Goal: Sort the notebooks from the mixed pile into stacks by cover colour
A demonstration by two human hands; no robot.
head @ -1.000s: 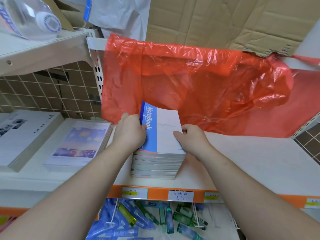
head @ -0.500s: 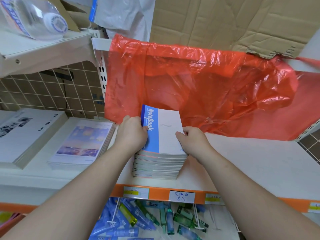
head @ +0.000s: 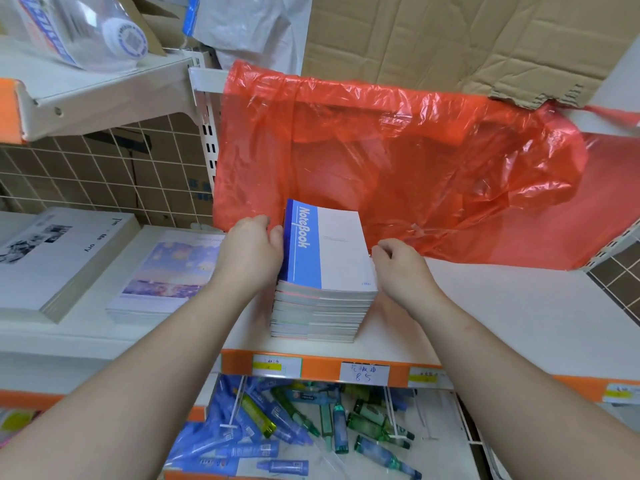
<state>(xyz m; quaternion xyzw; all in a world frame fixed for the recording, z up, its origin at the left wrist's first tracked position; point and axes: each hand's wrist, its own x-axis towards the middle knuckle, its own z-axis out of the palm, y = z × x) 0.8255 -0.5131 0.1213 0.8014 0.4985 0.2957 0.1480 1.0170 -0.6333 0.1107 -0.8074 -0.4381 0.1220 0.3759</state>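
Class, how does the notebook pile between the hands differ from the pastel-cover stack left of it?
The notebook pile is tall, the pastel-cover stack low. The pile's cover is blue and white; the stack's shows purple sky. Left hand and right hand flank only the pile. Both lie flat on the shelf.

The top notebook (head: 341, 252) is showing a smooth, faintly glossy paper cover; the red plastic bag (head: 398, 161) is gleaming, thin and crinkled; the cardboard (head: 450, 39) is looking matt and creased.
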